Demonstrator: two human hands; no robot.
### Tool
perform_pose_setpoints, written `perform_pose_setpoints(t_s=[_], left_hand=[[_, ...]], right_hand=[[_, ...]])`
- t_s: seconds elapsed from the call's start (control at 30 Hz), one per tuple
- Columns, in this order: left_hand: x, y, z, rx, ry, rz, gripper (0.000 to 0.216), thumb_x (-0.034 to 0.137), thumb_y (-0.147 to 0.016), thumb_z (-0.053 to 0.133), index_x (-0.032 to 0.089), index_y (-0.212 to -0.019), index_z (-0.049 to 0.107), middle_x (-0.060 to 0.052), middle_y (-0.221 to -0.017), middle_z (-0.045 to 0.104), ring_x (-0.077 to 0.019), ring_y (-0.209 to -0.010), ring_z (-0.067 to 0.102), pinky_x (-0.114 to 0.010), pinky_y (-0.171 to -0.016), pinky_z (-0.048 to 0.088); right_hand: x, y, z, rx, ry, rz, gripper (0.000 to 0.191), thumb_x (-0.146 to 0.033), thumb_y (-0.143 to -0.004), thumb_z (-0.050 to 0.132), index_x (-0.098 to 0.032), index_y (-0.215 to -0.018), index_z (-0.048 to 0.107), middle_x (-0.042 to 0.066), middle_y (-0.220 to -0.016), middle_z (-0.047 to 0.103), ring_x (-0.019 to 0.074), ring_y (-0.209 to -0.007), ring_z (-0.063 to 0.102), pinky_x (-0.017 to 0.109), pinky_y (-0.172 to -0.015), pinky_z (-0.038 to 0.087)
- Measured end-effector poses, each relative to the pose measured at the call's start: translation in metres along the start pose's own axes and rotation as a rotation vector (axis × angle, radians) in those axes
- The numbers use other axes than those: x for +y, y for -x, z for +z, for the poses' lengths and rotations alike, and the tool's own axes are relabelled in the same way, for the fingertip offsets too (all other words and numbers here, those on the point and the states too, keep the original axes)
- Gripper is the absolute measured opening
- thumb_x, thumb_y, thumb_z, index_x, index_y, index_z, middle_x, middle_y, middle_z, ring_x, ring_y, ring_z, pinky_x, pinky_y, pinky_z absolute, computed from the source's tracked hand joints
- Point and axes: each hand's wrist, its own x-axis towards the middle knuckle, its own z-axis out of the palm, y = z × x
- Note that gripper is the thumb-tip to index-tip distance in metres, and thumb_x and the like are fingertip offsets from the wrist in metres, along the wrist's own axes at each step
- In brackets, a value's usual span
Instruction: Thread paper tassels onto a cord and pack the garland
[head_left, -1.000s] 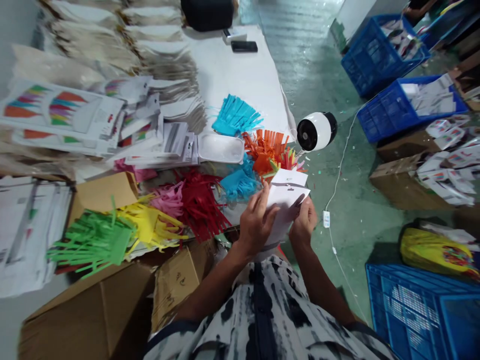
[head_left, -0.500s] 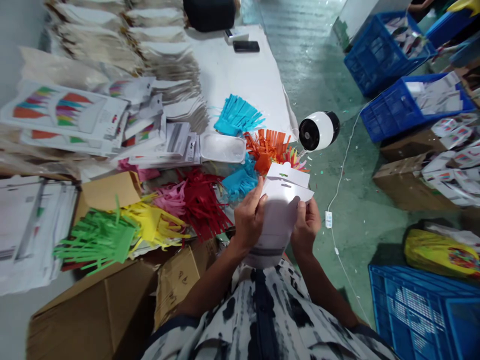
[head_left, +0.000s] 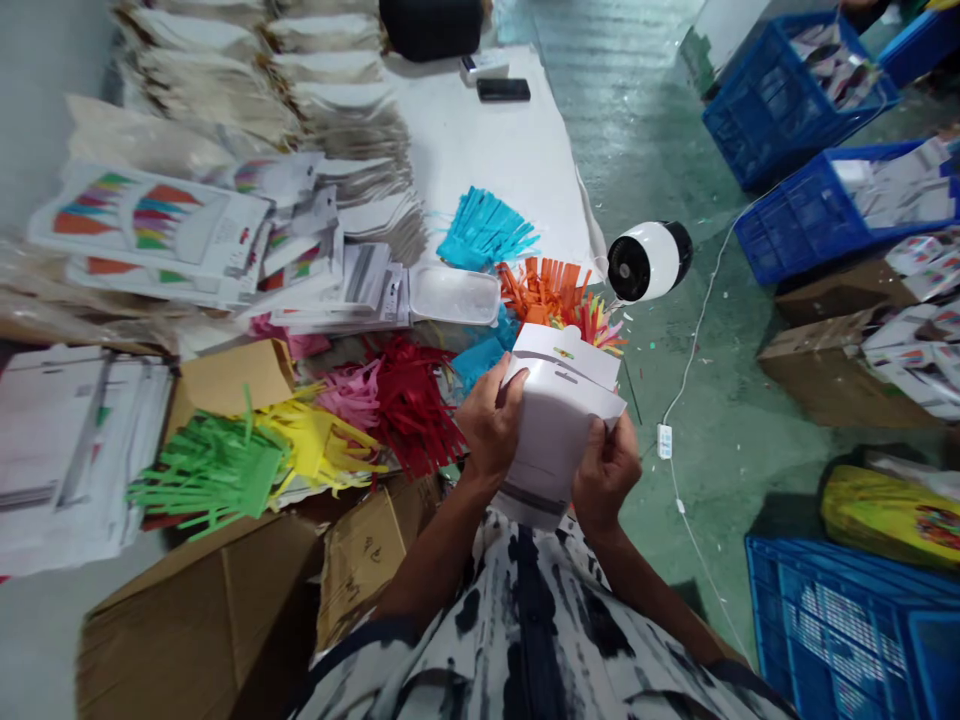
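Shirt: the black-and-white patterned shirt (head_left: pixel 525 620) fills the bottom of the view, and both forearms rise out of it.
Right hand: the right hand (head_left: pixel 604 475) is curled shut on the lower right edge of the white hang-hole packet (head_left: pixel 559 430), thumb in front.
Left hand: the left hand (head_left: pixel 491 425) is clamped on the packet's upper left edge, with its fingers bent over the top corner.
Change: a second ago the packet was out over the table edge with the left hand flat across it. Now it has been drawn in close to the chest and is gripped by both sides.
Packet: it is upright between the hands, and the front flap stands apart from the back card.
Hidden: what is inside the packet cannot be seen, the fingers behind it are covered, and its small print is unreadable.
Table: red paper tassels (head_left: pixel 409 405) lie just beyond the hands, with yellow tassels (head_left: pixel 315 445) and green tassels (head_left: pixel 210 475) to the left.
Further: orange tassels (head_left: pixel 544 290), a clear tray (head_left: pixel 454 295) and a small white fan (head_left: pixel 649 262).
Far: blue crates (head_left: pixel 847 205), cut off at the frame edge.
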Motion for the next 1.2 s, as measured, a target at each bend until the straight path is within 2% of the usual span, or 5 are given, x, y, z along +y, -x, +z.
perform_pose_setpoints(t_s=[0.23, 0.43, 0.57, 0.77, 1.2], left_hand=[[0.007, -0.001, 0.000, 0.044, 0.304, -0.258, 0.026, 0.041, -0.096, 0.069, 0.023, -0.109, 0.084, -0.005, -0.110, 0.082, -0.0227, -0.102, 0.076, -0.036, -0.099, 0.057], [0.001, -0.004, -0.011, -0.038, 0.735, -0.622, 0.027, 0.043, -0.079, 0.086, 0.021, -0.095, 0.086, -0.003, -0.100, 0.082, -0.0191, -0.093, 0.073, -0.033, -0.091, 0.056], [-0.003, -0.006, -0.013, 0.063, 0.806, -0.580, 0.030, 0.038, -0.073, 0.091, 0.022, -0.097, 0.085, -0.003, -0.101, 0.081, -0.0185, -0.105, 0.072, -0.032, -0.100, 0.052], [-0.004, -0.004, -0.011, 0.272, 0.754, -0.590, 0.038, 0.039, -0.061, 0.097, 0.018, -0.080, 0.072, 0.005, -0.075, 0.070, -0.0075, -0.069, 0.060, -0.020, -0.069, 0.045], [-0.015, 0.000, -0.021, 0.147, 0.845, -0.588, 0.046, 0.038, -0.054, 0.101, 0.017, -0.063, 0.061, 0.006, -0.067, 0.064, -0.0094, -0.069, 0.062, -0.021, -0.070, 0.048]], right_hand=[[0.002, -0.005, 0.003, 0.009, 0.031, 0.002, 0.042, -0.048, -0.107, 0.048, -0.018, -0.125, 0.070, 0.009, -0.111, 0.074, 0.0217, -0.102, 0.067, 0.032, -0.091, 0.052], [0.016, -0.028, 0.007, -0.099, -0.105, 0.049, 0.052, -0.052, -0.109, 0.037, -0.021, -0.139, 0.066, 0.011, -0.138, 0.068, 0.0240, -0.134, 0.059, 0.043, -0.116, 0.043], [0.014, -0.032, 0.012, -0.045, -0.140, 0.005, 0.043, -0.048, -0.105, 0.052, -0.022, -0.133, 0.071, 0.009, -0.136, 0.070, 0.0237, -0.131, 0.062, 0.044, -0.118, 0.043], [0.005, -0.025, 0.020, 0.089, -0.294, 0.029, 0.029, -0.038, -0.094, 0.072, -0.022, -0.117, 0.076, 0.006, -0.112, 0.078, 0.0190, -0.099, 0.073, 0.036, -0.094, 0.056], [0.013, -0.032, 0.006, -0.073, -0.513, 0.234, 0.015, -0.039, -0.085, 0.082, -0.026, -0.092, 0.081, 0.004, -0.109, 0.080, 0.0230, -0.107, 0.072, 0.041, -0.098, 0.053]])
